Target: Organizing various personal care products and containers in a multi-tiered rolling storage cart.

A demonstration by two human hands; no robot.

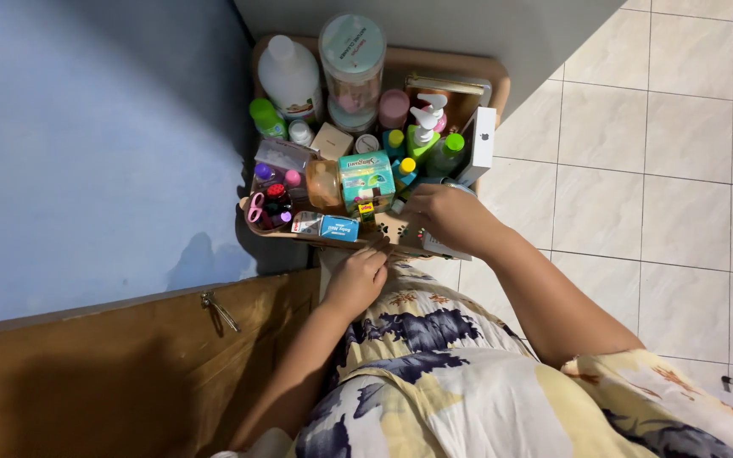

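Blue wall: a large pale blue surface [86, 127] fills the left of the view, with a brown wooden door [112, 365] below it that carries a small metal latch [218, 309].
Floor: cream tiles [655, 170] run along the right side.
Shelf: a tan corner shelf [460, 64] stands against the grey wall, crowded with toiletries right to its edge.
Tall items at the back: a white bottle [290, 76] and a clear round jar with a mint lid [351, 51] stand side by side; a pink-lidded pot [394, 106] is just beside the jar.
Middle row: a white pump bottle [426, 123], green-capped bottles [450, 151], a white box [481, 144] on its edge, and a teal carton [366, 178] next to an amber jar [324, 182].
Front row: pink-handled scissors [256, 208], small dark bottles [277, 203] and a small blue box [339, 227] lie at the shelf's front lip.
Right hand: the right hand [447, 216] curls over the front right of the shelf, fingers bent down among the items; what they pinch is hidden.
Left hand: the left hand [358, 276] is loosely closed at the shelf's front edge, just below the small blue box; I cannot tell whether it grips anything.
Progress: the shelf looks full and mixed up, so any sorting seems barely started, with nearly everything in place.
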